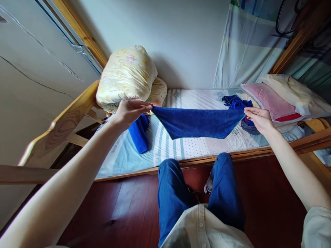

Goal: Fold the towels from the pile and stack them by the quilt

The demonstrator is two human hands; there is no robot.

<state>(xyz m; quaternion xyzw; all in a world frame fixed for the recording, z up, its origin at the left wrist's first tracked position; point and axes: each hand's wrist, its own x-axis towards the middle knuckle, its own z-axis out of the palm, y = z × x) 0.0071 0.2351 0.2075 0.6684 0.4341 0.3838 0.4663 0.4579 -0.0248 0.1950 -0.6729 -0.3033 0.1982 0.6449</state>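
A dark blue towel is stretched out in the air above the bed, hanging in a downward curve. My left hand pinches its left corner, fingers closed. My right hand pinches the right corner, fingers closed too. Below my left hand, a folded blue towel lies on the striped mattress. More blue cloth lies bunched behind my right hand.
A bulky yellow bedding bundle sits at the bed's left end by a wooden rail. Pink and cream pillows lie at the right end. My blue-trousered legs stand on a dark red floor before the bed's wooden edge.
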